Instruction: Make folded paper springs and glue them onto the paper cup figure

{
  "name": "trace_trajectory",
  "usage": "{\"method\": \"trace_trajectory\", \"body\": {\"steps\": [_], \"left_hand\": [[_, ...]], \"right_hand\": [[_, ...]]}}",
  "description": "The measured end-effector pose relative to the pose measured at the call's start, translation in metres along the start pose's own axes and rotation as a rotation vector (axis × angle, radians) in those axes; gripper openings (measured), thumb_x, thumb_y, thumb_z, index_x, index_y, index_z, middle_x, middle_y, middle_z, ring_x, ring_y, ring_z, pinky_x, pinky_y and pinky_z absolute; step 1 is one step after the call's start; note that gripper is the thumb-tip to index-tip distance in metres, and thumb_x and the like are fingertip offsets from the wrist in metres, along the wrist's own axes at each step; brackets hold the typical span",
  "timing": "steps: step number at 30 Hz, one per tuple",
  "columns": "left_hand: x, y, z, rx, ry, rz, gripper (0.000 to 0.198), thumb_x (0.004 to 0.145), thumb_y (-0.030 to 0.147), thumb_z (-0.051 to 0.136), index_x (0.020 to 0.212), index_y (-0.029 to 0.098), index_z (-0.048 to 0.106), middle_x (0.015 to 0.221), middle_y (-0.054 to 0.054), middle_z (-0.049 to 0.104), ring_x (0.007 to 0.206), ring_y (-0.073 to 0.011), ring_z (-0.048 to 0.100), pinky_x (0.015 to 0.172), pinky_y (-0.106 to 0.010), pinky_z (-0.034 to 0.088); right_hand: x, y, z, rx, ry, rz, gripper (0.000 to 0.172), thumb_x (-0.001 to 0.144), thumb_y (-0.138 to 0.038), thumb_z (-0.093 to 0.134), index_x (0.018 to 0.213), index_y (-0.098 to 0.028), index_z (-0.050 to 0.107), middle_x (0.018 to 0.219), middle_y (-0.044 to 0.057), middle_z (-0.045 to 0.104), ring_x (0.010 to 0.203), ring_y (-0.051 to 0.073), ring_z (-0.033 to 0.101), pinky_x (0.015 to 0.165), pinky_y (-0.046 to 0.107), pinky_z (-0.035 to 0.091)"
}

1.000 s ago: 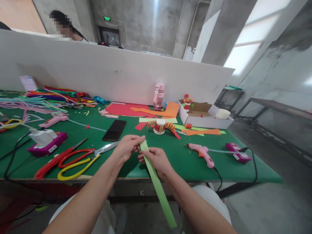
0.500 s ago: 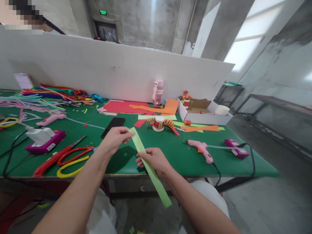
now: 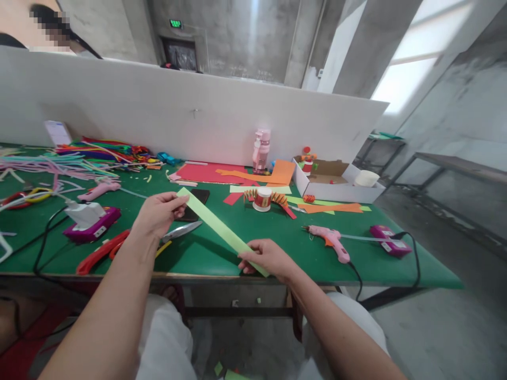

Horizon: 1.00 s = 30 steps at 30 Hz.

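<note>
A light green paper strip (image 3: 216, 224) stretches slantwise between my two hands, above the front of the green table. My left hand (image 3: 160, 211) pinches its upper left end. Lower down, my right hand (image 3: 265, 258) grips the strip near its other end, thumb on top. Behind it stands a small paper cup (image 3: 262, 199) with a red and gold band and folded orange paper arms on both sides. A black phone (image 3: 198, 205) lies beyond my left hand, partly covered. Scissors (image 3: 182, 231) rest beneath my left wrist, their handles partly hidden by my forearm.
On the right lies a pink glue gun (image 3: 330, 240) near a purple power block (image 3: 390, 241). A white box (image 3: 343, 190) and a pink bottle (image 3: 261, 153) stand behind. Pipe cleaners (image 3: 103, 153), another glue gun (image 3: 99, 189) and red-handled tool (image 3: 101, 256) occupy the left.
My hands have moved apart along the strip: the left toward the left, the right toward the strip's lower end. The strip now lies flatter, and the view has shifted slightly.
</note>
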<state>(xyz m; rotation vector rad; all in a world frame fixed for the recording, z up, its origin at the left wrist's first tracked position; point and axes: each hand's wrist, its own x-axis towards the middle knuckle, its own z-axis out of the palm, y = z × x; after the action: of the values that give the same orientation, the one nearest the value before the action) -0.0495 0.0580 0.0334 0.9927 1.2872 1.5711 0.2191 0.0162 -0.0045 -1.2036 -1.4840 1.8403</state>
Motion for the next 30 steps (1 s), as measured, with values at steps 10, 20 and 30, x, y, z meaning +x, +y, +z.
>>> {"method": "trace_trajectory", "body": {"steps": [10, 20, 30], "left_hand": [[-0.019, -0.004, -0.010, 0.253, -0.189, -0.184, 0.033, 0.049, 0.033, 0.081, 0.065, 0.018, 0.057, 0.053, 0.000, 0.063, 0.045, -0.0099, 0.053, 0.041, -0.018, 0.038], [-0.066, -0.037, 0.026, 0.573, -0.453, -0.416, 0.036, 0.057, 0.041, 0.071, 0.071, 0.022, 0.044, 0.052, -0.001, 0.066, 0.037, -0.0113, 0.051, 0.033, -0.017, 0.027], [-0.100, -0.044, 0.015, 1.269, -0.319, 0.657, 0.044, 0.083, 0.014, 0.035, 0.118, 0.015, 0.061, 0.126, -0.016, 0.066, 0.121, -0.0271, 0.059, 0.099, -0.044, 0.048]], "right_hand": [[-0.026, -0.010, -0.080, -0.367, 0.415, -0.132, 0.023, 0.076, -0.039, 0.065, 0.067, -0.018, 0.064, 0.062, 0.001, 0.065, 0.053, 0.011, 0.053, 0.054, 0.024, 0.042], [-0.025, 0.018, -0.014, -1.270, 0.271, -0.763, 0.038, 0.098, -0.035, 0.040, 0.124, -0.016, 0.061, 0.127, 0.013, 0.064, 0.120, 0.024, 0.056, 0.111, 0.041, 0.034], [-0.017, 0.037, 0.017, -1.332, 0.073, -0.567, 0.081, 0.090, -0.066, 0.043, 0.148, -0.010, 0.036, 0.154, 0.015, 0.036, 0.144, 0.034, 0.030, 0.120, 0.052, 0.016]]}}
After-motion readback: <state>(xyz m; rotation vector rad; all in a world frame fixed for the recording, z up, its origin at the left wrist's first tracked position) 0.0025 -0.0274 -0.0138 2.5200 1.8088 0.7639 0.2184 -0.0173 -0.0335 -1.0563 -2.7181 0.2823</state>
